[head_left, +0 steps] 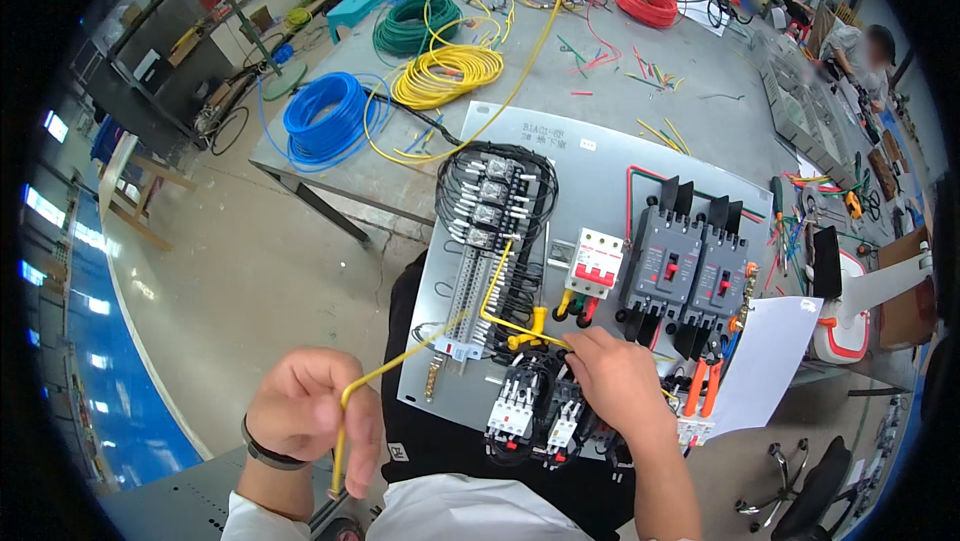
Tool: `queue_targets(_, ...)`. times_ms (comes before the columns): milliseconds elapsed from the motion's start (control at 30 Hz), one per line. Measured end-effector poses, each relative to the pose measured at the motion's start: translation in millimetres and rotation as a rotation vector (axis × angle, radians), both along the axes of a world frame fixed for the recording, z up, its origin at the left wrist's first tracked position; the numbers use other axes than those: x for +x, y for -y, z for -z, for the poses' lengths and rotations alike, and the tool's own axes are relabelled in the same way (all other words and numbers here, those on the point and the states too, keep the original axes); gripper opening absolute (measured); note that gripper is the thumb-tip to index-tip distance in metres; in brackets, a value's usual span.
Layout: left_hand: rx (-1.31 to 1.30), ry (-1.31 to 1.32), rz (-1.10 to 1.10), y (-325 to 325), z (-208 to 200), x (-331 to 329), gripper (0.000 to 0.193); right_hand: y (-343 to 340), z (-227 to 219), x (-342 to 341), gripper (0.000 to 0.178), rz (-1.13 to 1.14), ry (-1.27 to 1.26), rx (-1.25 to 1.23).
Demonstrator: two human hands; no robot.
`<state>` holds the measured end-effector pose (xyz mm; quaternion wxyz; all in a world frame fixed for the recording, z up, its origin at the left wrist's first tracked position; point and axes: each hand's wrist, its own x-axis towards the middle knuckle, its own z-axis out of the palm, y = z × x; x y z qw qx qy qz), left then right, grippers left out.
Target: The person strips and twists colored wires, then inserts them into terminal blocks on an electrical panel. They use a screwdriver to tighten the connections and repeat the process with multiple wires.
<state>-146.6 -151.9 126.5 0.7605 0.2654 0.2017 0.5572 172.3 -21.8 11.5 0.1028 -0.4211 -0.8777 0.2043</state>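
In my left hand (pixel 315 411), closed and off the panel's lower left corner, is a bent length of yellow wire (pixel 400 356). One end of it points down past my fingers; the other reaches toward the terminal strip (pixel 470 291). My right hand (pixel 620 381) pinches a second stretch of yellow wire (pixel 525 329) above the contactors (pixel 515 411). That stretch bends upward to the relay row (pixel 492 203). Whether the two stretches are one wire I cannot tell. Beneath both lies a grey mounting panel (pixel 590 156) with a white-and-red breaker (pixel 598 263) and two dark moulded-case breakers (pixel 668 261).
Coils of blue (pixel 325 119), yellow (pixel 447 76), green (pixel 415 23) and red wire (pixel 647 6) lie on the table beyond the panel. Orange-handled pliers (pixel 703 388) and a white sheet (pixel 770 366) are at the right. Other people sit at the far right.
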Motion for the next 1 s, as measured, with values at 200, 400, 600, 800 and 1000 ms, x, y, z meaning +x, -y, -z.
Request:
queue_targets(200, 0.115, -0.189, -0.159, -9, -5, 8, 0.043, 0, 8, 4, 0.012, -0.030, 0.066, 0.107)
queue_targets(400, 0.240, -0.241, -0.254, -10, -18, 7, 0.038, 18, -35, 26, 0.018, 0.103, -0.242, 0.272)
queue_targets(600, 0.276, -0.264, -0.282, -33, -24, 8, 0.042, 58, -82, 96, 0.010, 0.511, -0.530, 0.162)
queue_targets(800, 0.152, -0.120, 0.044, -107, -1, 10, 0.044, 104, -84, 147, 0.018, 0.703, -0.978, -0.036)
queue_targets(1000, 0.051, -0.515, 0.339, -157, 14, 6, 0.045, 112, -72, 150, 0.027, 0.642, -1.103, 0.124)
